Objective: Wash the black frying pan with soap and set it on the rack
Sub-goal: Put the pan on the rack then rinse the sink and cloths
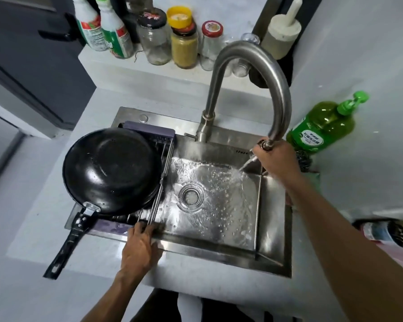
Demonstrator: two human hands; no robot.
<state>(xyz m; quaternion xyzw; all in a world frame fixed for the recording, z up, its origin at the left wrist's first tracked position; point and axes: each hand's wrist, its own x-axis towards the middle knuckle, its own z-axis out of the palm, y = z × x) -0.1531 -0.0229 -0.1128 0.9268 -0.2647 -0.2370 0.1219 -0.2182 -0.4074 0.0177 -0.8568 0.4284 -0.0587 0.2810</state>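
Note:
The black frying pan [112,169] lies upside down on the wire rack [165,168] over the left part of the steel sink [272,263], its handle [68,242] pointing toward me over the counter. My left hand [143,242] rests on the sink's front edge with fingertips on the rack's near end. My right hand [276,159] grips the faucet's spout tip [266,145]; water sprays from it into the basin. A green dish soap bottle [321,125] stands at the right of the sink.
The curved faucet [249,89] arches over the basin. Jars and bottles [168,40] line the back ledge. A steel scrubber [305,161] sits behind my right wrist. The drain [191,196] is in the basin's middle. A dark cabinet is at far left.

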